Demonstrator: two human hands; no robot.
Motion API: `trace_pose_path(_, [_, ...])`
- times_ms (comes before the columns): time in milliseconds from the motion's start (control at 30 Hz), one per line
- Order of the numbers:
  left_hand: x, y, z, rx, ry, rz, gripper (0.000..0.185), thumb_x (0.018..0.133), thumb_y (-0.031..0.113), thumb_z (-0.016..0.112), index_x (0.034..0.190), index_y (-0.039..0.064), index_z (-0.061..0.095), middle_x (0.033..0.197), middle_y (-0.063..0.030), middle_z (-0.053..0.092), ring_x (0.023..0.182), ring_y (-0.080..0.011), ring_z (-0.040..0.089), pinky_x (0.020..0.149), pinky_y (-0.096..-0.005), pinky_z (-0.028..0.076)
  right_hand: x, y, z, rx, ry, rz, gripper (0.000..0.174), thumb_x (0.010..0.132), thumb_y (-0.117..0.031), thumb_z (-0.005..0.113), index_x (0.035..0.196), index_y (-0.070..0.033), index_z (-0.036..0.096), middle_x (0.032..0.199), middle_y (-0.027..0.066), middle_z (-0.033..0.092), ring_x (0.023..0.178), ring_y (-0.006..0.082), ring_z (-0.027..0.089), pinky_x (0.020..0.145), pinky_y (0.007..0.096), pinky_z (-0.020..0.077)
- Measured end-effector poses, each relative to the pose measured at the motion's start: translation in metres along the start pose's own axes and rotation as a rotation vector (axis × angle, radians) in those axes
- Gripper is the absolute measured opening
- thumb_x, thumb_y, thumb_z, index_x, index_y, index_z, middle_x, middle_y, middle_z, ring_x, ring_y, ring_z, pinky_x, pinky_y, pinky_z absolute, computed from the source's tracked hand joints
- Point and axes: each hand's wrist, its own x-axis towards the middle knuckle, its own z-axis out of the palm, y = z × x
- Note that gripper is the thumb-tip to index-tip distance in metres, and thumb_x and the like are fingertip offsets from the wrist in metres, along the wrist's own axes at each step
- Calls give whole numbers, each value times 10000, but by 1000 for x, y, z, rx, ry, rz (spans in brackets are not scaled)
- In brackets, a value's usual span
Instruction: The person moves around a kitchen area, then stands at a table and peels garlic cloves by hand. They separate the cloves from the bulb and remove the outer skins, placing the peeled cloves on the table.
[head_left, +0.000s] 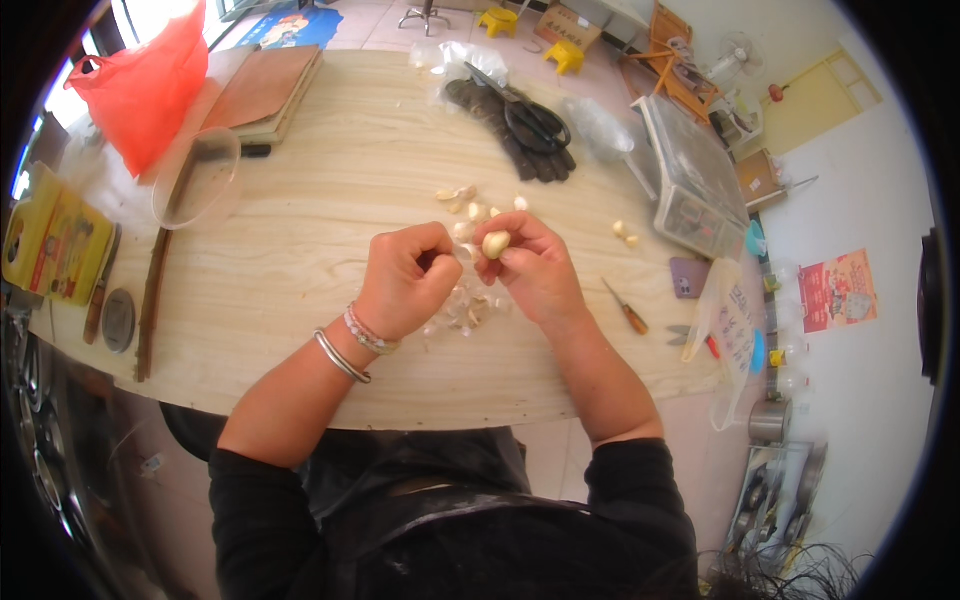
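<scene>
Between the fingertips and thumb of my right hand (536, 266) is a pale peeled garlic clove (496, 244). Close beside it, my left hand (412, 277) is curled in, thumb against forefinger; I see nothing in it, though its palm side is partly hidden. Beyond my fingers lie several garlic cloves (475, 211), some half covered by the right hand. Papery garlic skins (471, 311) are scattered on the wooden tabletop (315, 217) below and between the hands. A few more cloves (619, 228) sit apart on the right.
Black scissors (536, 124) rest on dark gloves (495, 112) at the back. To the right are an awl (626, 306), a phone (688, 277), red-handled snips (697, 339) and a clear plastic case (697, 180). Leftward stand a clear plastic tub (196, 178) and a red plastic bag (150, 90).
</scene>
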Motion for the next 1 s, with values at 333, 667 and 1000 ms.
trace_pose_path(333, [4, -5, 5, 262, -48, -12, 58, 769, 37, 553, 743, -10, 531, 592, -155, 540, 513, -253, 511, 511, -330, 428, 1, 2, -7, -33, -77, -76, 269, 859, -15, 525, 1117, 5, 597, 985, 82, 596, 818, 157, 541, 680, 281, 432])
trace_pose_path(667, [2, -4, 11, 324, -103, -88, 80, 883, 13, 474, 917, 14, 546, 612, -143, 542, 555, -242, 541, 536, -346, 438, -4, -2, -1, -428, 79, -127, 106, 918, -52, 567, 1021, -34, 579, 826, -33, 526, 695, 35, 426, 597, 185, 357])
trace_pose_path(1000, [1, -3, 15, 509, -112, 56, 89, 846, -32, 512, 905, 8, 566, 618, -151, 571, 545, -260, 574, 522, -343, 445, 8, -14, -25, -458, 378, -139, 224, 946, -213, 581, 823, -30, 619, 631, -58, 465, 585, 34, 379, 524, 198, 326])
